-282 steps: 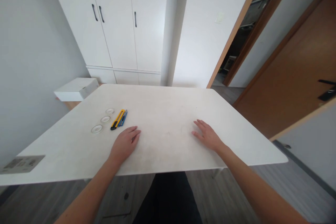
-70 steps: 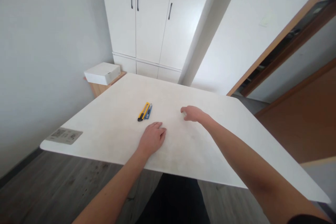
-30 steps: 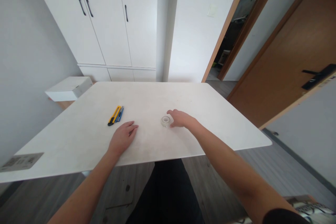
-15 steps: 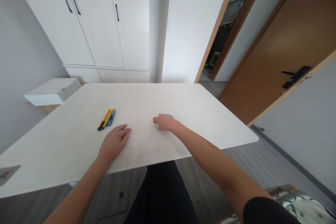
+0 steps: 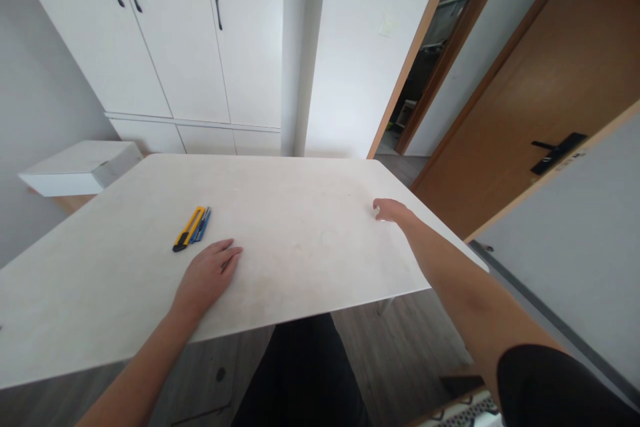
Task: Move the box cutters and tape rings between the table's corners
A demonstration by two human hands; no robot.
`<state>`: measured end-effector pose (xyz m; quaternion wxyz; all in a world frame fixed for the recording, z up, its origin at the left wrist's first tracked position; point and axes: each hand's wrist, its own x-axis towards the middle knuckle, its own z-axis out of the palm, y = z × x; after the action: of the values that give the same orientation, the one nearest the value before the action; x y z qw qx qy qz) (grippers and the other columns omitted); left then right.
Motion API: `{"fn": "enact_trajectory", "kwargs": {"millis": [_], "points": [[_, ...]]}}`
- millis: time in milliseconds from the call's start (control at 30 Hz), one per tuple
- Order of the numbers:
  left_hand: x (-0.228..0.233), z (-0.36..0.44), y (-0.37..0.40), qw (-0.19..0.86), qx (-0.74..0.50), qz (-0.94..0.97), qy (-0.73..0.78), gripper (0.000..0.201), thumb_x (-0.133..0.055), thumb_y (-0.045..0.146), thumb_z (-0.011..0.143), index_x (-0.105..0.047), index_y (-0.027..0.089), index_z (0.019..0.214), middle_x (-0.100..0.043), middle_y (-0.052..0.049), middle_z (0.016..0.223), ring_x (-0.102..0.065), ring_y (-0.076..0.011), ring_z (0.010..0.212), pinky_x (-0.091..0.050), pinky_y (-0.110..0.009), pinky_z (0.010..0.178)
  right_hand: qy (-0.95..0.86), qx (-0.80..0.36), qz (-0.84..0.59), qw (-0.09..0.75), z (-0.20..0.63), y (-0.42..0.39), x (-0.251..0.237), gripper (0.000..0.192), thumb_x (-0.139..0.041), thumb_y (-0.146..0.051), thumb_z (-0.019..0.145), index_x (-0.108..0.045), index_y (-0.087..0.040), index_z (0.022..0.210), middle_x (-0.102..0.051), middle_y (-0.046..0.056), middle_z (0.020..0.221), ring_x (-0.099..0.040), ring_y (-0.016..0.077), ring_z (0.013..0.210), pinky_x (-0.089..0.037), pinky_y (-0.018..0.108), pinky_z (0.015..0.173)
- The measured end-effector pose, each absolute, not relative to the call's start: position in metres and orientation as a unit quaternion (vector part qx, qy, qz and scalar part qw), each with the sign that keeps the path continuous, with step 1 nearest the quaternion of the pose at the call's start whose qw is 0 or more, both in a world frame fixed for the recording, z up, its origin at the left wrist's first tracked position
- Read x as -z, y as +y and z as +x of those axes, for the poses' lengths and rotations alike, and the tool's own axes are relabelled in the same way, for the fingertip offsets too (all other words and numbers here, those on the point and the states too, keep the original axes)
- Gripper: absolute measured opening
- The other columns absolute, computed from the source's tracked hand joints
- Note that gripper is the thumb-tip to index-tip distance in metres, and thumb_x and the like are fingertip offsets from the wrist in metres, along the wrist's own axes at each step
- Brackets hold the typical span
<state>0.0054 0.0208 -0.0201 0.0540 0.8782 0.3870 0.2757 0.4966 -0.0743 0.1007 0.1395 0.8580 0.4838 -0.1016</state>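
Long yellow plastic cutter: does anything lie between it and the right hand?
Yes, the slim blue plastic cutter lies beside the yellow cutter, on the side toward the right hand. I see nothing else between.

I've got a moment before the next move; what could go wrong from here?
1. The left hand rests close to the yellow cutter and blue cutter; if a blade is out, which I can't tell, a careless slide might nick it.
2. The right hand seems closed around a small pale item, mostly hidden. Near the right edge of the table, a slip could possibly send it off.
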Motion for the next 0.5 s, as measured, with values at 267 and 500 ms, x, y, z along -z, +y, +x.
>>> {"fn": "enact_trajectory", "kwargs": {"millis": [267, 500], "points": [[0.020, 0.004, 0.021, 0.065, -0.275, 0.877, 0.388, 0.046, -0.041, 0.047, 0.095, -0.077, 0.021, 0.104, -0.070, -0.012, 0.124, -0.065, -0.0277, 0.116, -0.048, -0.046, 0.107, 0.448, 0.173, 0.869, 0.121, 0.501, -0.081, -0.102, 0.060, -0.069, -0.026, 0.081, -0.053, -0.023, 0.139, -0.073, 0.008, 0.092, -0.067, 0.0212, 0.077, -0.045, 0.030, 0.069], [0.010, 0.009, 0.012, 0.066, -0.268, 0.872, 0.404, 0.037, -0.043, 0.037, 0.096, -0.077, 0.024, 0.104, -0.071, -0.010, 0.122, -0.065, -0.0253, 0.114, -0.049, -0.044, 0.105, 0.425, 0.039, 0.895, 0.127, 0.456, -0.067, -0.109, 0.055, -0.063, -0.027, 0.085, -0.050, -0.009, 0.136, -0.055, 0.027, 0.127, -0.062, 0.0326, 0.110, -0.048, 0.038, 0.079]]}}
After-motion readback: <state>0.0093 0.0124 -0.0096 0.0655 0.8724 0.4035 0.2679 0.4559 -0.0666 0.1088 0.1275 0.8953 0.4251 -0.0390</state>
